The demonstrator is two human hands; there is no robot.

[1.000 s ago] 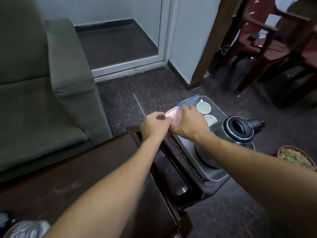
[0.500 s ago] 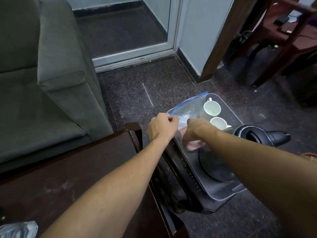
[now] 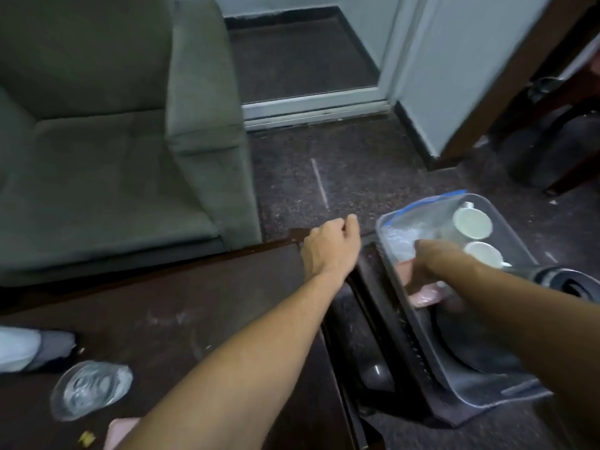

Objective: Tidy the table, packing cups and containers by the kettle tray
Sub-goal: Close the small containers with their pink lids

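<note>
**Right hand in the tray at the bag, left hand off by the desk corner**

The grey plastic tray [image 3: 487, 402] sits on a dark low stand [image 3: 370, 332] just beside the dark wooden desk [image 3: 194, 319]. At its far end two white cups [image 3: 472, 224] stand side by side. Next to them lies a clear zip bag with a blue seal strip [image 3: 418, 219], and a pink container [image 3: 422, 297] shows blurred through the plastic nearer the camera. The black-lidded kettle [image 3: 571, 284] is at the tray's right edge, above a dark round base [image 3: 467, 349].

The right hand [image 3: 435, 256] reaches down into the tray, over the bag and just above the pink container. Its back faces the camera and the picture is smeared there, so I cannot tell how its fingers lie or whether they have hold of anything.

The left hand [image 3: 331, 248] is over the desk's far corner, apart from the tray. Its fingers are curled under into a fist with the thumb on top, and nothing is visible in them.

On the near left of the desk lies a crumpled clear plastic piece [image 3: 91, 389]. A green upholstered armchair [image 3: 97, 157] stands beyond the desk.
</note>
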